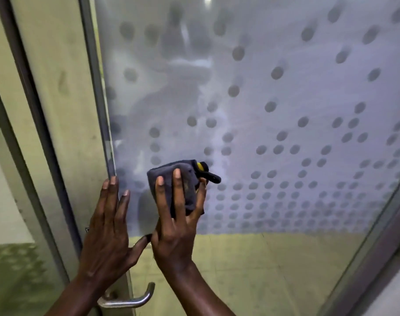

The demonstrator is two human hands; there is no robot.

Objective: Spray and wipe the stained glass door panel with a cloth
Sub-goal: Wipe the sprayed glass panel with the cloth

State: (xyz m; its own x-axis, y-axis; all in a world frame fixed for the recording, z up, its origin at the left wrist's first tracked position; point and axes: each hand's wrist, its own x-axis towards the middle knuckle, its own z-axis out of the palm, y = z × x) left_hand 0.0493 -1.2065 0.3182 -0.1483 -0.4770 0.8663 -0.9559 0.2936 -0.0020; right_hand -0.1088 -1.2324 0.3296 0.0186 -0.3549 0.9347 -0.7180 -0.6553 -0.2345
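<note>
Forearms rise from the bottom edge, two of them, one to each hand. Behind them stands the one glass panel, frosted and printed with grey dots, too many to count, that crowd thicker toward the lower band; below that band the glass is clear. Smears cloud the frosted part at upper left. Wide room lies open above and to the right, as far as the slanting right frame edge. On the left runs the metal frame, with a second dotted pane beyond it. Left hand lies flat across the frame edge and the glass, its grip apart, fingers straight, holding nothing. Right hand is just beside it, its grip spread with fingers mostly straight, pressing the one grey cloth on the glass near the left edge, low in the frosted part. One lever handle sits below the left wrist. One small black-and-yellow part juts from under the cloth at the right; what it belongs to I cannot tell.
</note>
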